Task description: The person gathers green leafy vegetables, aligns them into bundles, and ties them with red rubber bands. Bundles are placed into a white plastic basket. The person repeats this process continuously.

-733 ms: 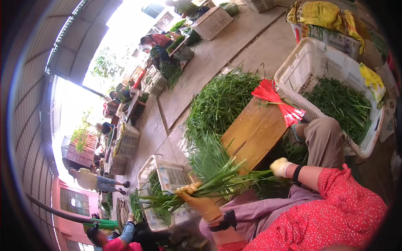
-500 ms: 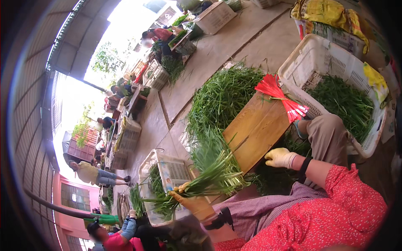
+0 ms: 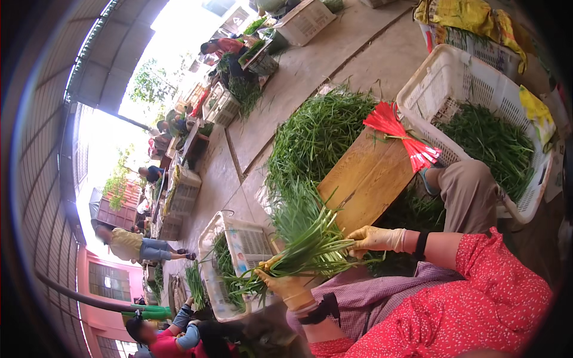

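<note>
A bunch of long green chives (image 3: pixel 309 252) lies across my lap area, its pale stalk ends pointing right. My left hand (image 3: pixel 287 289), in a yellowish glove, is closed around the leafy part of the bunch. My right hand (image 3: pixel 381 238), gloved too, has its fingers curled on the stalk ends at the other side. Just beyond the hands stands a wooden board (image 3: pixel 369 178). A fan of red strips (image 3: pixel 401 134) rests on its far end. A big heap of loose chives (image 3: pixel 319 134) lies beside the board.
A white crate (image 3: pixel 531 179) with greens stands at the right. Another white crate (image 3: pixel 248 238) is to the left of my left hand. A co-worker in pink (image 3: pixel 164 343) handles greens at the lower left. A person in yellow (image 3: pixel 125 243) stands farther off.
My right hand has moved left and up from the near edge of the board to the stalk ends. The bunch in my left hand has shifted slightly right. The co-worker's arms have moved.
</note>
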{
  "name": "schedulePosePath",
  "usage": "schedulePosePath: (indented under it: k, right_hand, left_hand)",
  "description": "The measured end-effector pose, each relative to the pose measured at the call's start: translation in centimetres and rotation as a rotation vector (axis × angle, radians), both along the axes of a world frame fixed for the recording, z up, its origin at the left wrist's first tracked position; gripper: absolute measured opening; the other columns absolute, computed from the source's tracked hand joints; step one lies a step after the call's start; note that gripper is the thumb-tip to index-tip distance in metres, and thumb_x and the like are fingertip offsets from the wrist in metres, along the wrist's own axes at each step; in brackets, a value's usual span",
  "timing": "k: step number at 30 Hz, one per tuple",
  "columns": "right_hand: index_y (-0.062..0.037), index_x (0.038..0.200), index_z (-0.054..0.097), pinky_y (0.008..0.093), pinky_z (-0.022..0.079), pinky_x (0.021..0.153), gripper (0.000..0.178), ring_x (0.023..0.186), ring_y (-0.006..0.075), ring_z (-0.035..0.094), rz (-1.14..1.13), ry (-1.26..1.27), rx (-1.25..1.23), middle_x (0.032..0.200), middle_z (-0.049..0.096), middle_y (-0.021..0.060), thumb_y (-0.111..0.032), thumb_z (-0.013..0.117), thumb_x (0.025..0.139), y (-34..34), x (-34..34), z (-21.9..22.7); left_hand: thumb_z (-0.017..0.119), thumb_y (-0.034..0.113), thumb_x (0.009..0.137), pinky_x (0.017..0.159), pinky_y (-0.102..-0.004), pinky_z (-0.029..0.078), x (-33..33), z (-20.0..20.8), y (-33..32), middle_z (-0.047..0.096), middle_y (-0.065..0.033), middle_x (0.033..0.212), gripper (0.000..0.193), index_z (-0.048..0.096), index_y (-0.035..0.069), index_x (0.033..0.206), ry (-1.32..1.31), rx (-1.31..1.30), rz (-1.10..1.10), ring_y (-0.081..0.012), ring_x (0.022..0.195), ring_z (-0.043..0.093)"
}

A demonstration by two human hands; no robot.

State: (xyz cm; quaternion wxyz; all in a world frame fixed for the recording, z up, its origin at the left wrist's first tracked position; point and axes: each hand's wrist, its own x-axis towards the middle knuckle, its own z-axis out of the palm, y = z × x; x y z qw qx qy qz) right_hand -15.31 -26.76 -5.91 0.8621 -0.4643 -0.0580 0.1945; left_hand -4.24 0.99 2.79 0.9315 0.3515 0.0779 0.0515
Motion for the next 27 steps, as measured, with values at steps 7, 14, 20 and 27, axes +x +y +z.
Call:
schedulePosePath:
  k: [7,14,20,27]
  right_hand:
    - [-0.0067,0.11,0.073,0.0319,0.053,0.07,0.04,0.077,0.0164,0.068,0.397,0.161,-0.982,0.089,0.072,0.0067,-0.043,0.063,0.095,-5.5,-1.9,-4.2]
    - [-0.0041,0.138,0.056,0.0389,0.05,0.098,0.062,0.115,0.0318,0.065,0.015,-0.19,-1.224,0.125,0.068,0.0168,-0.043,0.064,0.09,-5.1,-0.1,-2.3]
    - [-0.0053,0.135,0.062,0.0331,0.045,0.105,0.049,0.123,0.0185,0.059,-0.019,-0.273,-0.379,0.133,0.065,0.0111,-0.038,0.064,0.098,-4.7,2.6,1.7]
    - [-0.0035,0.144,0.052,0.0293,0.043,0.107,0.054,0.122,0.0116,0.055,0.149,-0.228,-0.138,0.134,0.062,0.0035,-0.028,0.067,0.098,-7.3,1.5,4.6]
  left_hand:
    - [0.063,0.037,0.097,0.083,-0.035,0.051,-1.0,0.7,0.7,0.065,0.003,0.081,0.021,0.069,0.017,0.093,-0.061,-0.349,-0.164,-0.013,0.079,0.061]
    - [0.07,0.031,0.094,0.082,-0.0269,0.049,0.1,-0.4,1.5,0.063,0.0034,0.087,0.019,0.068,0.012,0.096,-0.105,-0.216,-0.171,-0.0091,0.084,0.059]
    - [0.055,0.037,0.103,0.101,-0.0312,0.046,-0.2,-3.0,0.1,0.062,-0.0068,0.112,0.039,0.058,0.002,0.121,-0.226,0.24,-0.053,-0.0152,0.107,0.059]
    - [0.044,0.042,0.107,0.105,-0.0306,0.043,-0.8,-3.6,-1.4,0.059,-0.009,0.118,0.048,0.051,-0.001,0.129,-0.148,0.397,-0.119,-0.0167,0.11,0.057]
